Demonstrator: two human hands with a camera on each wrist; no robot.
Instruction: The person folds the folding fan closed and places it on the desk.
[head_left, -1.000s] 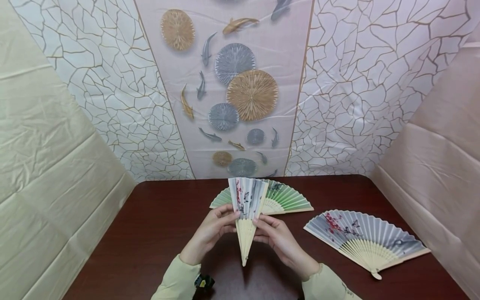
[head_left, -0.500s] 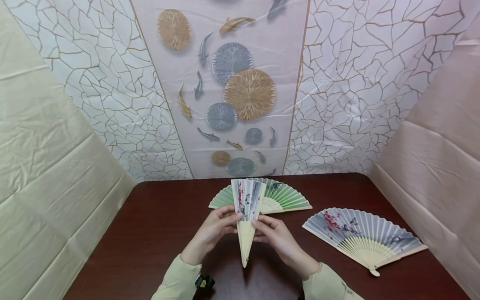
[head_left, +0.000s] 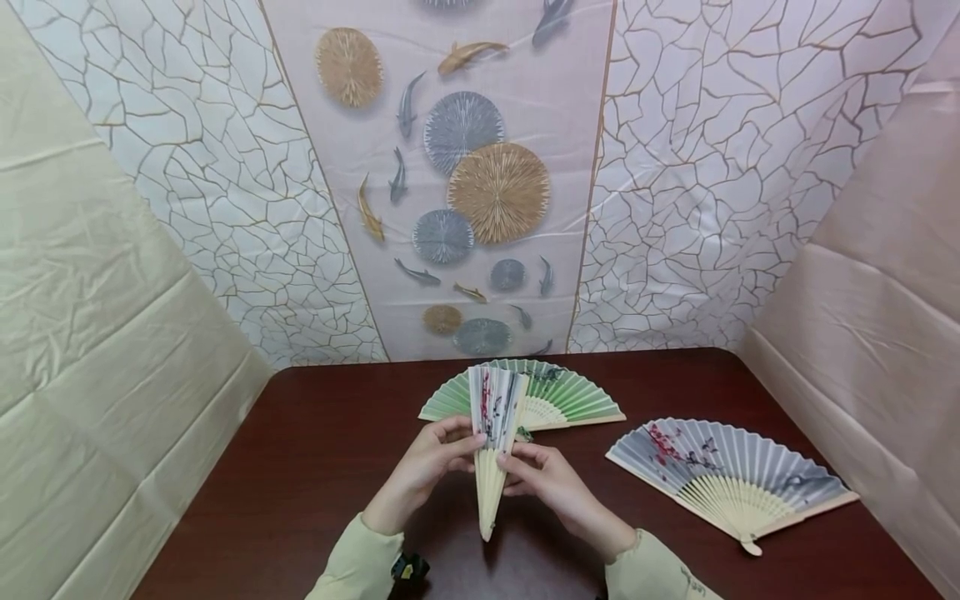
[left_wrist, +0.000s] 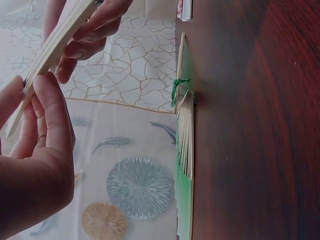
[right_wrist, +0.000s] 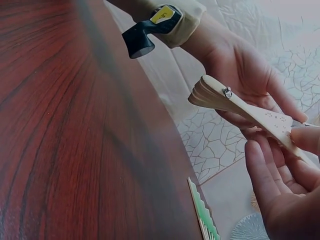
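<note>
Both hands hold a partly folded hand fan (head_left: 489,492), grey-white with red blossoms and pale ribs, its pivot end pointing down toward me. My left hand (head_left: 431,458) pinches its left side, thumb in front at the border of leaf and ribs. On the other side, my right hand (head_left: 547,479) pinches the right edge the same way. In the right wrist view the ribs (right_wrist: 215,95) bunch together at a metal pivot pin (right_wrist: 227,92). Behind the held fan, a green fan (head_left: 585,400) lies spread on the table, partly covered in the head view.
A second grey fan with red blossoms (head_left: 720,467) lies spread on the dark red-brown table (head_left: 300,475) at the right. A green tassel (left_wrist: 179,90) hangs by the green fan's pivot. Patterned cloth (head_left: 675,208) hangs behind the table, with beige cloth (head_left: 127,375) along the sides.
The held fan has narrowed as my hands draw its two edges closer together. It also sits slightly lower in the head view. The two fans on the table stay where they were.
</note>
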